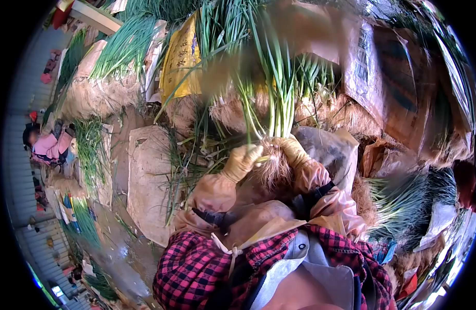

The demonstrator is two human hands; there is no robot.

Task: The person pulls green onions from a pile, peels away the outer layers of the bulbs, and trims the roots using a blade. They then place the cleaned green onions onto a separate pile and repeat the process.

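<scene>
A bunch of spring onions [282,106] stands upright in front of my chest, green leaves pointing away and pale roots [275,170] hanging toward me. My right hand [291,150], in a yellowish glove, is wrapped round its white lower stems. On the other side, my gloved left hand [242,161] has its fingers closed at a stalk along the bunch's left edge. The exact spot its fingertips pinch is partly hidden. Loose stalks and leaf scraps [199,150] lie just beyond my left hand.
Heaps of spring onions [126,54] with thick roots line the far side. Among them are a yellow sack [181,62] and brown sacks [403,77]. A flattened sack [149,181] lies at left. More spring onions [398,201] are piled at right. Another person [51,144] sits at far left.
</scene>
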